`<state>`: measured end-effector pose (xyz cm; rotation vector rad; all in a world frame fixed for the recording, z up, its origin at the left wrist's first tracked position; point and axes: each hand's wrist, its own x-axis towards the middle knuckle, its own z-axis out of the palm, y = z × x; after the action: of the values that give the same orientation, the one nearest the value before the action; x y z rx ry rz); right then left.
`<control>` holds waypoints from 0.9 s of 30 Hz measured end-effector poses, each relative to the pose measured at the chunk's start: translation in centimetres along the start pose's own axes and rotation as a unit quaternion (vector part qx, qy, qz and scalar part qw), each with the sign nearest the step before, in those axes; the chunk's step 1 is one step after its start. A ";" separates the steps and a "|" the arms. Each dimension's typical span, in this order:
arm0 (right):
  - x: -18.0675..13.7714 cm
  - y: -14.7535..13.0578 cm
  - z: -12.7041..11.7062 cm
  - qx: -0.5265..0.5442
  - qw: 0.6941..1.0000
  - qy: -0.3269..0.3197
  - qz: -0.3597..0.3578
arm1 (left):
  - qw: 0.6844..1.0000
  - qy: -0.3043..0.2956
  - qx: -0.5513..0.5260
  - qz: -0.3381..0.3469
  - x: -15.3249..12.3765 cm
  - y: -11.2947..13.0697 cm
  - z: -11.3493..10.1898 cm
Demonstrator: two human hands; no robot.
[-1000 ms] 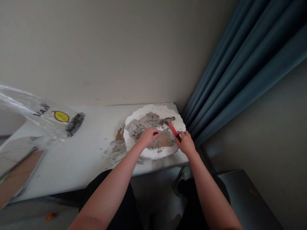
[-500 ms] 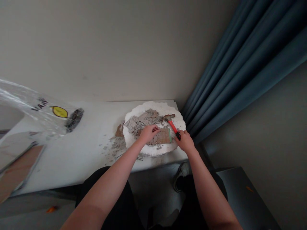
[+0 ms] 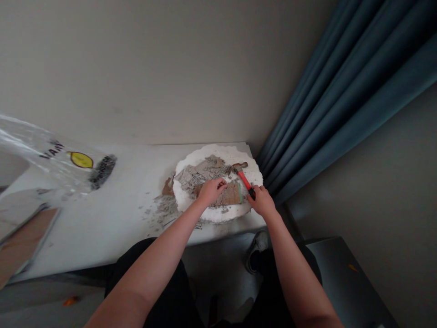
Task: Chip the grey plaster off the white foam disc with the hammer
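My right hand (image 3: 261,200) is wrapped round the black grip end of a claw hammer (image 3: 243,176) with a red handle. The hammer's metal head is over the right part of a white, rough-edged slab (image 3: 253,167). My left hand (image 3: 212,190) is closed in a pinch above a flat brown piece (image 3: 231,195) with a green right edge. What the left fingers hold, if anything, is too small to make out. Grey crumbled fragments (image 3: 198,174) lie on the slab behind my left hand.
A white table (image 3: 126,218) carries the slab, with loose grey crumbs (image 3: 164,207) to its left. Clear plastic wrap (image 3: 68,166) with a yellow print stands at left, near a brown panel (image 3: 25,243). Blue curtains (image 3: 341,105) hang at right.
The whole view has shifted slightly to the left. Both hands and the hammer keep nearly the same place over the slab.
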<state>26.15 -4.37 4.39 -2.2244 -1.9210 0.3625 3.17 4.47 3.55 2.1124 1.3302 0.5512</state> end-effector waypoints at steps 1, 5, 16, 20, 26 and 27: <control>0.0 0.0 0.0 0.001 1.000 0.000 0.000 | 1.000 0.000 0.003 -0.001 0.0 0.1 0.0; 0.0 0.0 0.0 0.005 1.000 -0.004 0.001 | 1.000 -0.004 0.010 -0.003 0.0 0.2 -0.2; -0.4 -1.0 -0.9 -0.054 0.994 -0.068 0.060 | 0.997 0.011 0.072 0.039 -0.1 0.2 0.1; -0.5 -2.0 -0.5 -0.090 0.991 -0.071 0.063 | 0.996 0.008 0.081 0.044 -0.1 0.1 0.2; -0.5 -1.8 -0.7 0.021 0.997 -0.020 0.072 | 0.994 0.004 0.090 0.069 -0.2 0.3 0.4; -0.8 -1.6 -0.8 0.071 0.995 -0.011 0.068 | 0.993 0.004 0.092 0.071 -0.2 0.3 0.4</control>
<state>24.77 -4.95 5.72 -2.2714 -1.6991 0.5282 3.54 4.07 3.41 2.3720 1.2842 0.5122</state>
